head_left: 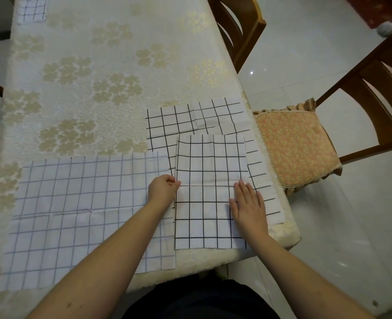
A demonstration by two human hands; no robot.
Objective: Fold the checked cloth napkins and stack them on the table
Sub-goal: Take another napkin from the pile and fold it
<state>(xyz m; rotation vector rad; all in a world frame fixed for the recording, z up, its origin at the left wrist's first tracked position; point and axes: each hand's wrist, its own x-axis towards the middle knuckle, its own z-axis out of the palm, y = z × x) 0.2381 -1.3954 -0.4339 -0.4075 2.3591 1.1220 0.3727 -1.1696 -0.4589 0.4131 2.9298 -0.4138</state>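
The folded black-checked napkin [210,192] lay near the right front corner of the tabletop [86,77], on top of another black-checked napkin [190,118] spread beneath it. Our left hand [164,188] pinched its left edge with curled fingers, while our right hand [248,206] rested flat on its right side, fingers straight, pressing it down. Just to the left lay a larger napkin with pale blue checks [75,203], unfolded, and a small checked piece [35,8] sat at the far corner. We judged that pulling the pinched edge could drag the cloth underneath toward the table's edge, near the cushioned chair [298,148], or skew the fold.
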